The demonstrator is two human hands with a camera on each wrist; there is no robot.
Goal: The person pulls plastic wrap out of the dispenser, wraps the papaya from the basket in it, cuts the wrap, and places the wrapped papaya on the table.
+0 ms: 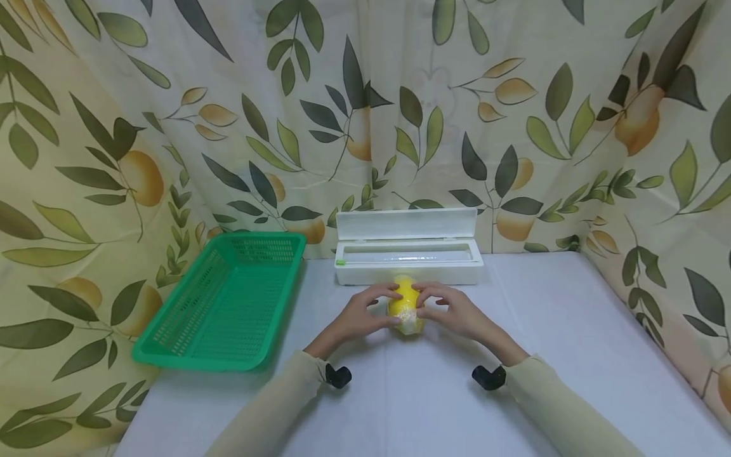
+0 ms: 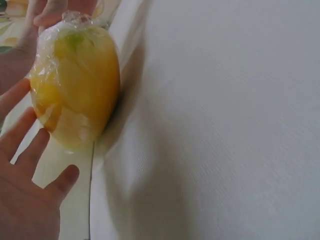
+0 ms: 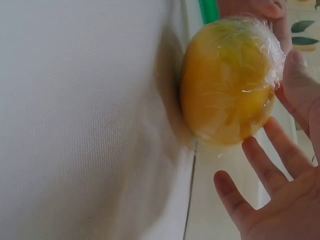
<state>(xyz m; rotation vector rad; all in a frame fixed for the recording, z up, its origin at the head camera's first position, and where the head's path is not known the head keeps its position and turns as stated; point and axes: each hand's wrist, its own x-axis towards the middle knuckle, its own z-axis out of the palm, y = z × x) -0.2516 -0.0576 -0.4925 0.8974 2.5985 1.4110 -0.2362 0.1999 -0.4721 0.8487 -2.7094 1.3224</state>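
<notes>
A yellow oval fruit (image 1: 406,296), wrapped in clear cling film, sits on the table between both hands; its exact kind is unclear. The film is bunched and wrinkled at the end nearest me, where a green patch (image 2: 75,39) shows through. My left hand (image 1: 365,311) holds the fruit's left side, thumb near the bunched film and fingertips farther along. On the right side my right hand (image 1: 454,311) mirrors this grip with curved fingers and thumb. Some lower fingers (image 3: 231,194) of the right hand spread away from the fruit. Just behind stands a white cling film dispenser (image 1: 408,274), its lid raised.
A green plastic basket (image 1: 268,336) with slotted walls stands at the left of the white-covered table (image 1: 559,330). Behind and at both sides hangs a leaf-and-fruit patterned curtain (image 1: 400,184). The dispenser has a small green piece (image 1: 341,262) at its left end.
</notes>
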